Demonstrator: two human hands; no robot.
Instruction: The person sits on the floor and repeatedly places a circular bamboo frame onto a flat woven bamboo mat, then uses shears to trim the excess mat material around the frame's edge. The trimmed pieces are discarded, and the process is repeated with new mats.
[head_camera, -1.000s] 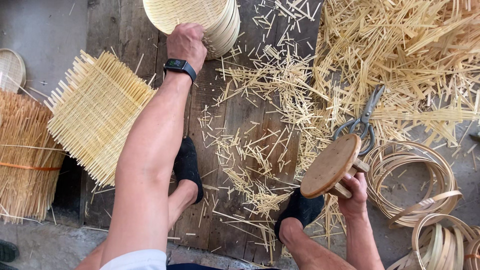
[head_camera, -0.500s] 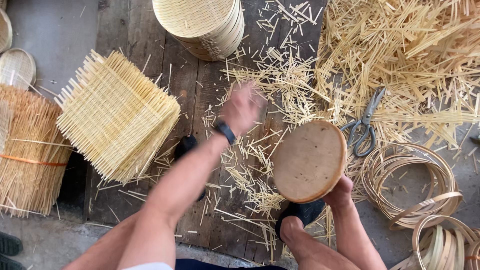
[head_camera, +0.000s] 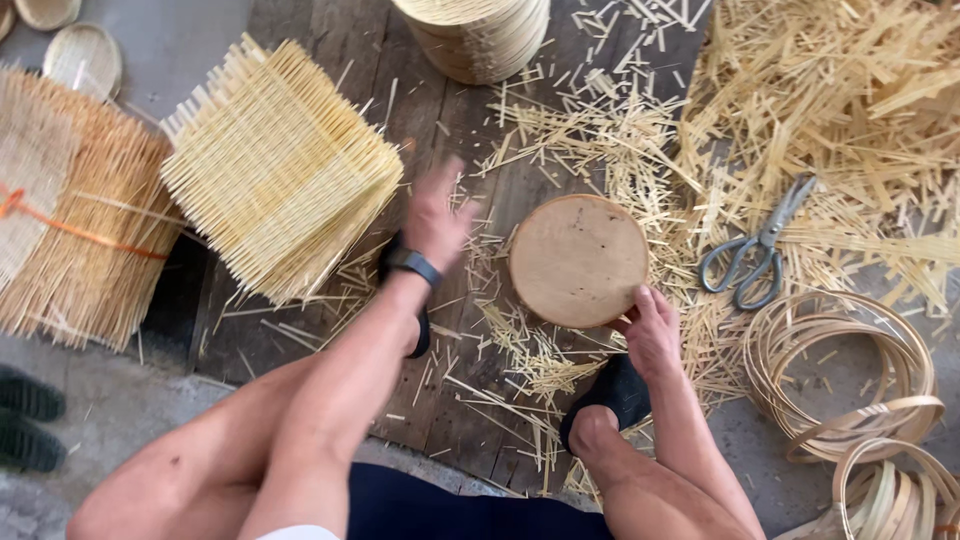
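A round wooden disc (head_camera: 578, 260) lies flat on the plank floor among bamboo trimmings. My right hand (head_camera: 650, 330) grips its lower right edge. My left hand (head_camera: 434, 218), with a black watch on the wrist, is blurred in motion just left of the disc, fingers apart and holding nothing. It hovers beside a stack of square woven bamboo mats (head_camera: 278, 168). My two feet in black shoes rest on the planks below the disc.
Grey scissors (head_camera: 755, 250) lie right of the disc on a heap of bamboo strips (head_camera: 840, 110). Bamboo hoops (head_camera: 850, 370) sit at lower right. A stack of round baskets (head_camera: 480, 35) stands at top, bundled mats (head_camera: 70, 220) at left.
My left hand came back from the basket stack at the top towards the mats. My right hand turned the wooden disc from tilted on edge to lying flat on the planks.
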